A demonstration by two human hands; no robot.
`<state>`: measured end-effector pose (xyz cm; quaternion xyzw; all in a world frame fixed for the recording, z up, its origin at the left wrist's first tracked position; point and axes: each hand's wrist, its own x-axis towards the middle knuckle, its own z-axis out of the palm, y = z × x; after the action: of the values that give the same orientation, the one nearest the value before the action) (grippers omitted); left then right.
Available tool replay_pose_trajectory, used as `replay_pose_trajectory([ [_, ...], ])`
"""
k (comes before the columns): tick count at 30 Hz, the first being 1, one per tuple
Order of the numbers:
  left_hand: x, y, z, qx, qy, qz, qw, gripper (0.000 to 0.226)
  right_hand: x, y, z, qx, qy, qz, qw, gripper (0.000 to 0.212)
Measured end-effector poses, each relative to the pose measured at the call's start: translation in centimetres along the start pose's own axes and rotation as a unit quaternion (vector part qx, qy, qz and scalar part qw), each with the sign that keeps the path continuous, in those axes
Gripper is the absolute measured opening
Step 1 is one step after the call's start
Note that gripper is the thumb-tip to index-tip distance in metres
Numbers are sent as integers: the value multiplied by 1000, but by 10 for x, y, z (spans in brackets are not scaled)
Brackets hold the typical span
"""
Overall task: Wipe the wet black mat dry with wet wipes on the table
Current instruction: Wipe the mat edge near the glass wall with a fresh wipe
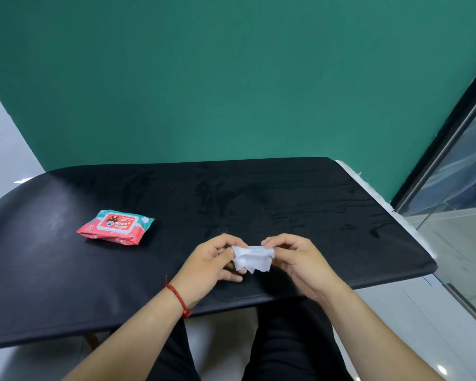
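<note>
pinching the white wipe [252,258] between both hands, left hand [213,261] at one upper corner and right hand [300,259] at the other, just above the near edge of the wet black mat [176,193] covering the worktop [364,180], likely handling limp, light and clingy, so better gripping it bunched.

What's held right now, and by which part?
A white wipe: left hand pinching its left end, right hand its right end.

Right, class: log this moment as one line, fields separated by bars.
black mat: wet streaks visible | left hand: pinches wipe | right hand: pinches wipe | wipe: crumpled, above mat | wipes pack: lying on mat
</note>
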<state>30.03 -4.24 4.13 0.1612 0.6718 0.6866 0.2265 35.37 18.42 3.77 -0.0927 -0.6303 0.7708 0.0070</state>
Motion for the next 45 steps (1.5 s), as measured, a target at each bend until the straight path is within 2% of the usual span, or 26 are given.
replay_pose_trajectory([
  [3, 1, -5, -4, -27, -25, -13, 999, 22, -2, 5, -3, -23, -12, -20, 999, 26],
  [4, 1, -6, -4, -33, -30, -13, 999, 22, -2, 8, -4, 19, -23, -5, 1000, 26],
  [6, -1, -8, -2, -23, -30, -5, 999, 25, -3, 17, -6, 170, -49, 50, 983, 15],
  [7, -1, -8, -1, -7, -30, 4, 1000, 23, -2, 22, -5, 224, -63, 78, 969, 25],
  [8, -1, -9, 0, 10, -33, 14, 999, 18, -5, 26, -3, 226, -84, 110, 964, 39],
  [10, 1, -14, -1, 46, -44, 21, 998, 7, -12, 33, 5, 114, -126, 153, 973, 54],
  [12, 4, -22, -3, 84, -43, 13, 995, 15, -18, 41, 12, 37, -129, 160, 978, 44],
  [15, 9, -36, -7, 133, -32, -22, 990, 21, -15, 44, 11, 51, -32, 152, 986, 16],
  [17, 13, -45, -10, 164, -37, -45, 985, 23, -7, 38, 4, 40, 12, 144, 989, 12],
  [19, 19, -49, -17, 197, -8, -49, 979, 27, -1, 25, -3, -5, 24, 133, 991, 10],
  [22, 31, -49, -43, 245, 77, -37, 966, 24, 3, 2, -7, -118, -55, 133, 983, 12],
  [24, 41, -50, -67, 300, 126, -24, 945, 22, 5, -9, -6, -149, -139, 142, 969, 13],
  [26, 49, -53, -90, 375, 159, -6, 913, 22, 9, -13, -4, -143, -174, 150, 963, 8],
  [28, 54, -56, -108, 439, 169, 8, 882, 21, 19, -7, -7, -179, -141, 157, 961, 9],
  [30, 58, -58, -121, 488, 163, 23, 857, 19, 32, 3, -11, -265, -55, 143, 952, 8],
  [32, 60, -63, -131, 534, 152, 45, 830, 19, 43, 11, -13, -361, 79, 55, 928, 7],
  [33, 61, -67, -135, 550, 149, 58, 820, 19, 44, 13, -11, -412, 138, -19, 900, 8],
  [34, 60, -72, -138, 563, 148, 73, 810, 19, 44, 16, -7, -474, 170, -99, 858, 8],
  [35, 60, -77, -140, 576, 149, 88, 799, 19, 40, 20, -2, -544, 169, -179, 802, 7],
  [36, 58, -82, -141, 587, 153, 101, 788, 19, 36, 26, 4, -606, 133, -231, 749, 8],
  [37, 57, -85, -141, 593, 159, 109, 782, 18, 32, 37, 10, -655, 76, -247, 711, 11],
  [38, 56, -88, -141, 593, 165, 113, 780, 18, 27, 51, 16, -682, 18, -239, 691, 15],
  [39, 57, -89, -141, 591, 168, 114, 781, 18, 22, 64, 21, -688, -19, -223, 691, 18],
  [40, 57, -90, -141, 591, 168, 114, 781, 18, 16, 73, 25, -675, -31, -207, 707, 22],
  [43, 58, -91, -141, 591, 174, 124, 778, 18, 5, 76, 28, -621, -13, -164, 767, 40],
  [45, 58, -92, -141, 590, 177, 128, 778, 18, 3, 67, 26, -570, 13, -166, 804, 36],
])
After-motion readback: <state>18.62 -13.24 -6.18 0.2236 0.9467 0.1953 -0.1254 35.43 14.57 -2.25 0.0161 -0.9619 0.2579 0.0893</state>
